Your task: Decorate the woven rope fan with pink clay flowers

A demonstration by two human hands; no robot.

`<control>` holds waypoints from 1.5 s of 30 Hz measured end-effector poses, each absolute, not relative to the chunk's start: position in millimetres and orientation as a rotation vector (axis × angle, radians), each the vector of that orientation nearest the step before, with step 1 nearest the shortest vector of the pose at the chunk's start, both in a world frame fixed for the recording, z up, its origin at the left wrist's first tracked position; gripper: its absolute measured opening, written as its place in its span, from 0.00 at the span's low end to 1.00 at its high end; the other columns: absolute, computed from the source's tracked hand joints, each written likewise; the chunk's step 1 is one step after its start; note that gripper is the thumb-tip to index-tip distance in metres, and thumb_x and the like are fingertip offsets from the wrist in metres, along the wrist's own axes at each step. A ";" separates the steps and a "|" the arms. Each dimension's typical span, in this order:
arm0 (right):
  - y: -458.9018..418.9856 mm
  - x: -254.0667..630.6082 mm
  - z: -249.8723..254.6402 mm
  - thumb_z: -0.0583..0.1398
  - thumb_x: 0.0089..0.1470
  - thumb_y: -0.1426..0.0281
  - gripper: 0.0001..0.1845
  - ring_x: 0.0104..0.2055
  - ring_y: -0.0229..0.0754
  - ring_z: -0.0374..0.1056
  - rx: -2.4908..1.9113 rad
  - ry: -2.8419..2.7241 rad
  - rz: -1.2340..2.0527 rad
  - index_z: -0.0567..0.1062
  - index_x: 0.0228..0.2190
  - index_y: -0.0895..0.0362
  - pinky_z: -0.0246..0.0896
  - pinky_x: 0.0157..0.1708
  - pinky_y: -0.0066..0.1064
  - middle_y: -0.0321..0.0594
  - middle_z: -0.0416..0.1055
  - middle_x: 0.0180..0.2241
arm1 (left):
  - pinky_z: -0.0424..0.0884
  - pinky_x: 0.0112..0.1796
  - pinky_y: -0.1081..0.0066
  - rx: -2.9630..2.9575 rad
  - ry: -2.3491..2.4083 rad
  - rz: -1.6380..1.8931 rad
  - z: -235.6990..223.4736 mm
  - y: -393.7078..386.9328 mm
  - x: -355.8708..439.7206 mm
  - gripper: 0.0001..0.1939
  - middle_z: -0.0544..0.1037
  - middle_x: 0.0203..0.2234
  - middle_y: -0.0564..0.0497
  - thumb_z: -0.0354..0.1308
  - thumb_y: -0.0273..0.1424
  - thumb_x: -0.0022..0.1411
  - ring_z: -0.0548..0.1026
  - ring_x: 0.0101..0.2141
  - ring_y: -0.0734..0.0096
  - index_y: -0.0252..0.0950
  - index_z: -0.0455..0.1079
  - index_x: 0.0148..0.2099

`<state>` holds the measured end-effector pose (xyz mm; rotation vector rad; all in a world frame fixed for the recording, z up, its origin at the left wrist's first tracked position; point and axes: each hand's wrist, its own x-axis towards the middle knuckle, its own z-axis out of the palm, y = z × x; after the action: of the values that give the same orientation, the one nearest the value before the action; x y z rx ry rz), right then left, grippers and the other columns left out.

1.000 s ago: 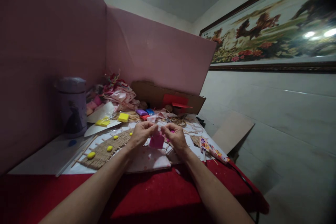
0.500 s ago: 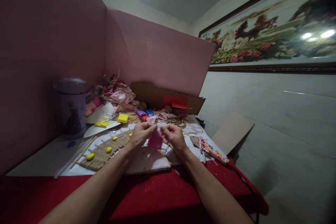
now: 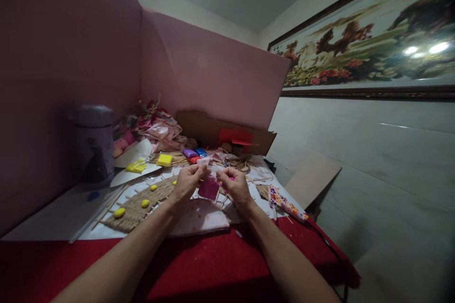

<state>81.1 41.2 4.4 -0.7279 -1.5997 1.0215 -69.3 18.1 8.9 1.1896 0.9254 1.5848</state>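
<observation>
My left hand [image 3: 190,182] and my right hand [image 3: 234,184] are close together above the middle of the table, fingertips pinched. Between them stretches the clear plastic film of a small magenta packet [image 3: 208,188], its coloured part hanging just below the fingers. A bit of magenta also shows by my right fingers; what it belongs to is unclear. Left of my left hand lies a leaf-shaped woven twine piece [image 3: 137,208] with sticks poking from its edge and several yellow dots on it. Under my hands is a folded white cloth [image 3: 199,218] with faint pink spots.
A purple tumbler [image 3: 93,147] stands at the left. Yellow packets [image 3: 165,160], purple [image 3: 189,153] and blue ones, sticks and pink fabric [image 3: 163,132] lie farther back. A flower-patterned glue gun [image 3: 284,202] with a black cord rests at the right, near the edge of the red tablecloth [image 3: 213,260].
My left hand has moved slightly left, away from the right, and more clear film shows between them. The whole view has shifted a little.
</observation>
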 end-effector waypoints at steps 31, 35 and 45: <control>46.7 87.3 10.3 0.59 0.42 0.45 0.27 0.10 0.26 0.41 -0.785 -1.169 0.984 0.66 0.21 0.58 0.32 0.10 0.21 0.24 0.50 0.09 | 0.57 0.11 0.80 0.979 0.974 1.575 17.5 12.1 -75.9 0.12 0.70 0.13 0.53 0.60 0.36 0.51 0.68 0.12 0.76 0.32 0.66 0.27; 48.7 90.5 11.4 0.57 0.44 0.45 0.28 0.10 0.25 0.37 -0.789 -1.130 0.945 0.63 0.17 0.57 0.30 0.10 0.22 0.22 0.44 0.09 | 0.58 0.11 0.82 0.702 1.025 1.815 25.5 15.2 -89.4 0.06 0.70 0.14 0.54 0.53 0.28 0.57 0.69 0.13 0.76 0.33 0.63 0.28; 53.0 85.4 10.4 0.62 0.43 0.59 0.16 0.20 0.31 0.58 -0.773 -1.172 0.844 0.67 0.29 0.57 0.56 0.16 0.22 0.30 0.63 0.22 | 0.73 0.32 0.73 0.635 0.823 1.944 32.5 25.3 -108.5 0.08 0.75 0.29 0.48 0.47 0.21 0.59 0.76 0.29 0.73 0.32 0.65 0.30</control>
<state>85.4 53.0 10.4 -0.7731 -1.1715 0.8444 -108.5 25.3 32.5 0.6346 0.8232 1.9441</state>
